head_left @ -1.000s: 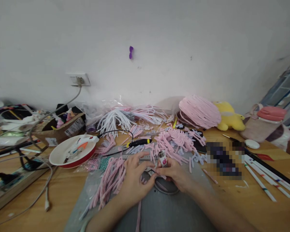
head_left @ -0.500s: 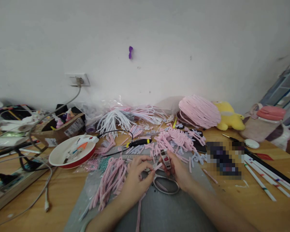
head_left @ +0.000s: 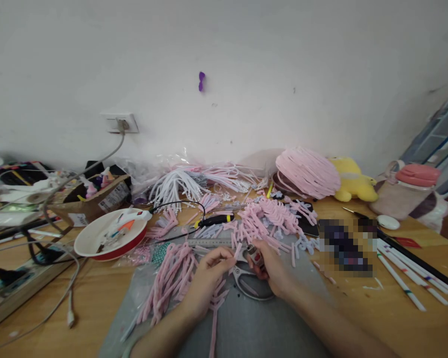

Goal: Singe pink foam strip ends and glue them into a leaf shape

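Observation:
My left hand (head_left: 206,283) pinches a short pink pipe-cleaner piece (head_left: 238,250) that points up toward the lighter. My right hand (head_left: 272,268) is closed round a small lighter (head_left: 255,254) with a red and white label, its top tilted toward the pink piece. Both hands hover over a grey mat (head_left: 254,323). Silver scissors (head_left: 251,284) lie on the mat just under the hands. A heap of cut pink pipe cleaners (head_left: 169,281) lies left of my left hand, and one loose pink strand (head_left: 213,334) runs down the mat.
A red-rimmed white bowl (head_left: 93,243) holds a glue gun (head_left: 129,220). More pink pieces (head_left: 269,219), a metal ruler (head_left: 209,243), a black-and-yellow tool (head_left: 214,219), white sticks (head_left: 406,278), a yellow plush (head_left: 353,180), a pink-lidded jar (head_left: 406,191) and cables (head_left: 59,293) crowd the wooden table.
The right hand has tipped the lighter from upright to lying toward the pink piece. The left hand has lifted off the scissors and now pinches the pink piece further back.

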Motion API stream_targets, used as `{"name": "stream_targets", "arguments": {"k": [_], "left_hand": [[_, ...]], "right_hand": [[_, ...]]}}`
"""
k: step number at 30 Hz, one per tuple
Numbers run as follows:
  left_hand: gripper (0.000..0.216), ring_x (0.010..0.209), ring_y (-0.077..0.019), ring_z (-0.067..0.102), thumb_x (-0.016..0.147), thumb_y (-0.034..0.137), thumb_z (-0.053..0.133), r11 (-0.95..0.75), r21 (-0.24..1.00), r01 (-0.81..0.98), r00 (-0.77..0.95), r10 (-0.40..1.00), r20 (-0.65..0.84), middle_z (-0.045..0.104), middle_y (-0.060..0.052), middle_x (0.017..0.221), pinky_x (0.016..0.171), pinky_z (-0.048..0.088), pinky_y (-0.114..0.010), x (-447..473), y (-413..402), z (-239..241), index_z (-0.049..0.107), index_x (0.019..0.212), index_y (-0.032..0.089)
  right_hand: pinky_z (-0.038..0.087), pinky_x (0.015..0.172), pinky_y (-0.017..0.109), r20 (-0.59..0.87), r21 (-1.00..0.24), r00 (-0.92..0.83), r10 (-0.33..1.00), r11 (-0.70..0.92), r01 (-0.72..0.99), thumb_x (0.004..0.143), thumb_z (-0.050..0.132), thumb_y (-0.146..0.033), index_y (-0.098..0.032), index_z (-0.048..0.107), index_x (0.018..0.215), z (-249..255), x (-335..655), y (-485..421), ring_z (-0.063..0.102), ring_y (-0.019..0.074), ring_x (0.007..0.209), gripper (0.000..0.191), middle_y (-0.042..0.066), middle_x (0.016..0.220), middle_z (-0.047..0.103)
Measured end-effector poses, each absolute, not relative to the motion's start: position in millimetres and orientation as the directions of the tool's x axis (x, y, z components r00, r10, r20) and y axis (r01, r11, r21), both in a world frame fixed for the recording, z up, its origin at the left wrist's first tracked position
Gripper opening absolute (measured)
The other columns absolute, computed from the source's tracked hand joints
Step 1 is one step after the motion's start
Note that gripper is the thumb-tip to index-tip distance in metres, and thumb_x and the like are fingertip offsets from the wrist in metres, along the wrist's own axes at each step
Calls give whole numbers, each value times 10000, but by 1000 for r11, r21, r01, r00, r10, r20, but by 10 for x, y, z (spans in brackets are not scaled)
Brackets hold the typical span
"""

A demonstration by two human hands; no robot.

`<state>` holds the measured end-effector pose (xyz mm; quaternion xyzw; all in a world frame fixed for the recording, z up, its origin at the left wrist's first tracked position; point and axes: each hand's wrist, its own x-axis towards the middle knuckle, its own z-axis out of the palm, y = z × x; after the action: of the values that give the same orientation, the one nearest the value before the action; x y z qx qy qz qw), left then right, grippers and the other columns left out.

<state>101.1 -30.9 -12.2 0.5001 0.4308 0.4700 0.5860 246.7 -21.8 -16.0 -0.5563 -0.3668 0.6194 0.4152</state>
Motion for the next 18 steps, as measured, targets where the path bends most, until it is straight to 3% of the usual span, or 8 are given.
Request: {"name": "stream_targets", "arguments": {"k": [8,18], "left_hand": [[150,690,-156,496,674,266,593,152,969,-194,232,967,-105,519,17,628,663,368,-235,1035,-357,-145,534,565,180],[221,509,-75,389,609,290,655,247,928,-280,253,951,-177,489,39,609,474,276,-179,1069,-379,-120,490,542,159]], "right_hand": [[108,363,193,-333,-939,28,943,-329,-99,637,388,-457,-175,403,372,-216,2414,-199,246,44,310,388,-44,334,303],[115,365,209,-306,-938,-39,951,-308,-157,637,405,-501,-176,431,369,-304,2411,-187,206,44,322,421,-47,325,291]]}}
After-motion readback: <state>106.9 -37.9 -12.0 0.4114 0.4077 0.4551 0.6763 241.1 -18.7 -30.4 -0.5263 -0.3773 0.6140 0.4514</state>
